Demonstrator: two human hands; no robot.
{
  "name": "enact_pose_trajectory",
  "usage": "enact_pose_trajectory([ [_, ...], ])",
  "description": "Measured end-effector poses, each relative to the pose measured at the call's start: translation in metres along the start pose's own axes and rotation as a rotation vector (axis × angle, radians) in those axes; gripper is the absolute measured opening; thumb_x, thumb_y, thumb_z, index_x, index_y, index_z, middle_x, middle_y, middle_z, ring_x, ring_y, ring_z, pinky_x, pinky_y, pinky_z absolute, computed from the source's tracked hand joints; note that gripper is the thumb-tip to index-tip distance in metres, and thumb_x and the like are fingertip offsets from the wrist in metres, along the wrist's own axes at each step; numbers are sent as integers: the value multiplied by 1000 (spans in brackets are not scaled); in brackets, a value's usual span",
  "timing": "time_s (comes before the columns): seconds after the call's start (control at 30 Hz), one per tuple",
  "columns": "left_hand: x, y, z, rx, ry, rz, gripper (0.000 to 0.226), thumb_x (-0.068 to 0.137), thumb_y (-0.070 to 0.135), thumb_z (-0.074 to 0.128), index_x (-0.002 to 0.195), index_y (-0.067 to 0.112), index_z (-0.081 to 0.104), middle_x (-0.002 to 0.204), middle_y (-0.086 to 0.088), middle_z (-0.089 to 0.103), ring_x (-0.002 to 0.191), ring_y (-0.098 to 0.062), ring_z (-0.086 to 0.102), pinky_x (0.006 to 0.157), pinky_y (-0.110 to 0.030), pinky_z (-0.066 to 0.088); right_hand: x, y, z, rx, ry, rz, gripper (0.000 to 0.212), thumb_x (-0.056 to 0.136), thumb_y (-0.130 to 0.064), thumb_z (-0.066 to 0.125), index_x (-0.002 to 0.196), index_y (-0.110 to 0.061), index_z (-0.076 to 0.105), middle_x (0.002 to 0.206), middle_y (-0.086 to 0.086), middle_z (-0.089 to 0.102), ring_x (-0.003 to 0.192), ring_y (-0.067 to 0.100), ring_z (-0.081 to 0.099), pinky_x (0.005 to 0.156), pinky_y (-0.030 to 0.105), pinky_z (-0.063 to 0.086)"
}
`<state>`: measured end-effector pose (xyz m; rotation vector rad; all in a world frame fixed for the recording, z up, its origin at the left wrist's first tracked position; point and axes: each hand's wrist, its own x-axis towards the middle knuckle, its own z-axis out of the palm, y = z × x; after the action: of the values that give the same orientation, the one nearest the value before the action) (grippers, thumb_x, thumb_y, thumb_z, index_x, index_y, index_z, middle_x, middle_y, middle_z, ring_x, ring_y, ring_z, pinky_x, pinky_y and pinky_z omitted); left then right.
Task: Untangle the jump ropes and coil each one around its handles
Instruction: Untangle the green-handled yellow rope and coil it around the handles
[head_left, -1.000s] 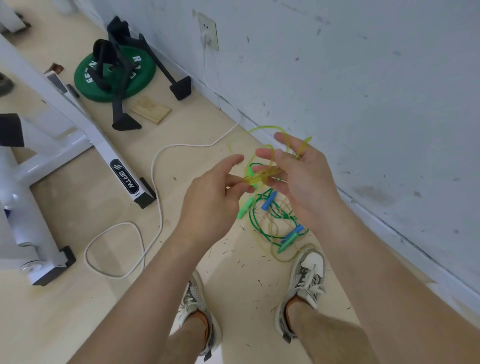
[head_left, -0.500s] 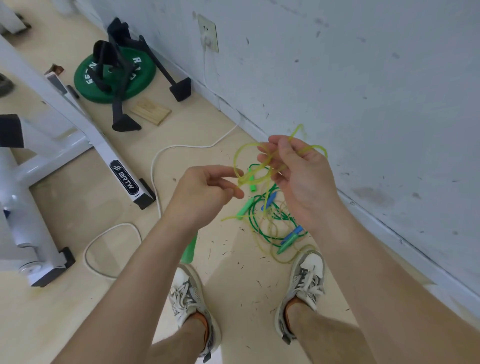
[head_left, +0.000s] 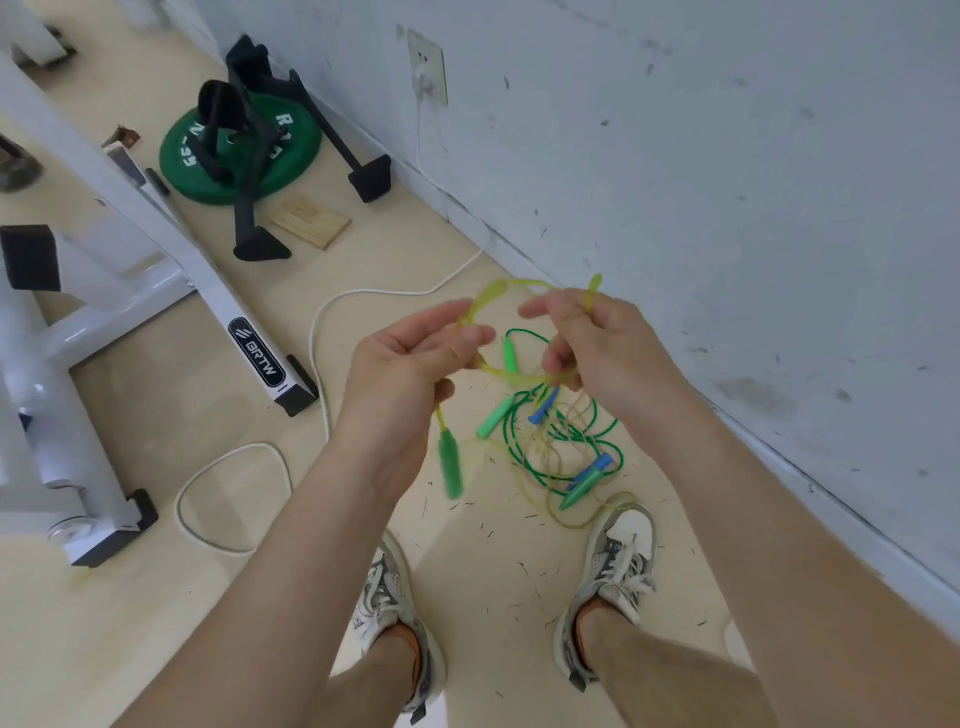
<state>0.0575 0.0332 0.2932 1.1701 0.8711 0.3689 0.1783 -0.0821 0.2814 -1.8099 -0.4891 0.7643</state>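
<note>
The left hand, arm stretched forward, closes its grip round the yellow jump rope, whose green handle dangles beneath. The right hand pinches the same rope's loop. Below them, the tangled ropes lie on the floor by the wall.

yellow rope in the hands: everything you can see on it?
The yellow rope is a thin, translucent, plastic-looking cord, held in the air in loose loops. The left hand and right hand both pinch it; one arc spans above them, another strand below. A short piece sticks up past the right hand. Under the left hand it hangs to a blurred green handle.
</note>
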Motion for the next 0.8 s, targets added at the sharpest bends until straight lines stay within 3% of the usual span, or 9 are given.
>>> enact_pose_trajectory([
  [0.1, 2, 5, -6, -187, 197, 57, 28, 86, 4, 65, 109, 20, 64, 92, 2, 72, 77, -11, 57, 62, -24, 35, 1, 5, -8, -174, -49, 87, 34, 99, -33, 49, 77, -21, 72, 50, 3, 46, 45, 12, 42, 56, 24, 38],
  [0.2, 4, 6, -13, -260, 231, 63, 38, 84, 4, 68, 115, 23, 59, 93, 1, 65, 69, -10, 49, 56, -22, 32, 2, 7, -13, -148, -23, 171, 31, 94, -23, 53, 71, -13, 71, 46, 2, 42, 40, 12, 35, 51, 26, 33],
  [0.27, 5, 6, -16, -162, 206, 65, 42, 82, 9, 72, 119, 24, 58, 95, 0, 67, 66, -9, 47, 56, -22, 33, 4, 7, -14, -95, 33, 201, 29, 93, -17, 50, 73, -12, 69, 52, 2, 53, 42, 9, 43, 51, 22, 38],
  [0.37, 6, 9, -20, 89, 193, 118, 41, 81, 15, 75, 116, 28, 59, 90, 0, 69, 62, -5, 52, 62, -23, 36, 7, 7, -18, -37, 207, 196, 30, 94, -17, 45, 75, -20, 68, 78, -3, 68, 70, 7, 61, 69, 24, 48],
  [0.47, 7, 8, -19, 160, 187, 119, 37, 78, 7, 72, 110, 24, 62, 78, -2, 65, 62, -9, 50, 62, -22, 38, 5, 1, -26, 398, 244, 249, 25, 96, -15, 44, 86, -12, 67, 85, 4, 73, 76, 18, 69, 64, 26, 50],
  [0.57, 8, 0, -13, 334, 252, 117, 27, 79, 6, 60, 98, 24, 64, 71, -1, 68, 62, -13, 50, 53, -18, 40, 2, -3, -25, 837, 113, 335, 27, 100, -24, 42, 93, -9, 63, 75, 10, 73, 54, 20, 65, 44, 19, 43],
  [0.63, 9, -1, -12, 413, 274, 111, 19, 80, 9, 55, 88, 22, 67, 65, 3, 67, 60, -12, 55, 57, -22, 44, 4, -2, -23, 742, 90, 331, 38, 104, -34, 38, 89, -10, 63, 66, 8, 69, 39, 13, 47, 36, 17, 28],
  [0.7, 11, -4, -17, 585, 278, 121, 15, 80, 16, 56, 78, 25, 68, 62, 7, 68, 61, -12, 61, 62, -26, 47, 4, -2, -22, 481, 103, 266, 45, 104, -39, 36, 83, -10, 64, 62, 7, 66, 37, 13, 36, 38, 20, 20],
  [0.8, 14, -6, -22, 706, 285, 161, 11, 83, 19, 60, 79, 28, 65, 73, 7, 72, 73, -16, 66, 65, -31, 49, 4, 0, -20, 125, 153, 151, 51, 103, -39, 38, 69, -12, 65, 66, 7, 70, 49, 14, 52, 48, 20, 41],
])
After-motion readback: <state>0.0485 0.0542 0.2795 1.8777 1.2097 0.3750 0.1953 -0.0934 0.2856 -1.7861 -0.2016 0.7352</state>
